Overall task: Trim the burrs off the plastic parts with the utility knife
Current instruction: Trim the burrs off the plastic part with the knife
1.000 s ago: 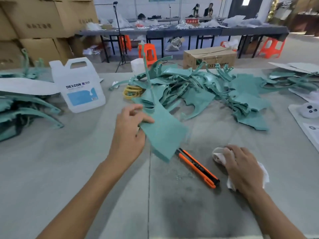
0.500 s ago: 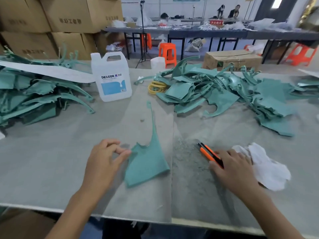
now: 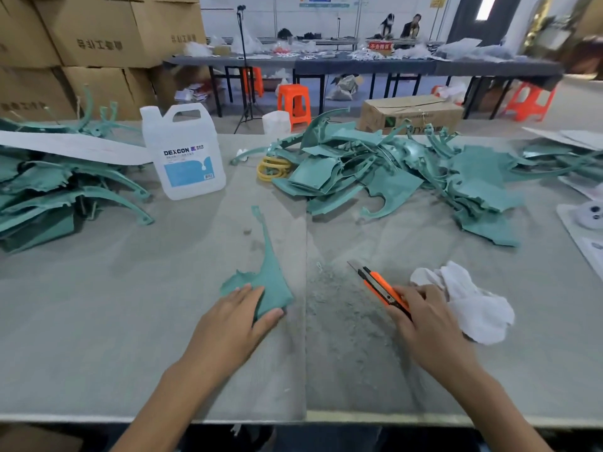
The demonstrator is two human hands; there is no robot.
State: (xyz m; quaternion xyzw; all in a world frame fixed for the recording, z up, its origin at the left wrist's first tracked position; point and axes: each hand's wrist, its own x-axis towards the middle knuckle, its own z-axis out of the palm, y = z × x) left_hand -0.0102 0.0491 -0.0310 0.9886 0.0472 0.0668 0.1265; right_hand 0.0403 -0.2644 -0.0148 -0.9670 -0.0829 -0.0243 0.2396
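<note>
- Plastic part (image 3: 270,282), near centre, lies pinned under the flat left hand (image 3: 235,318).
- The right hand (image 3: 424,321) curls round the utility knife (image 3: 378,285); best to cut away from the left.

Open table (image 3: 98,321) is left at the near left. Farther back, passage is blocked by the left pile (image 3: 49,190), jug (image 3: 184,158) and right pile (image 3: 408,177); a gap is seen between the last two. The near right is taken by a rag (image 3: 473,305).
</note>
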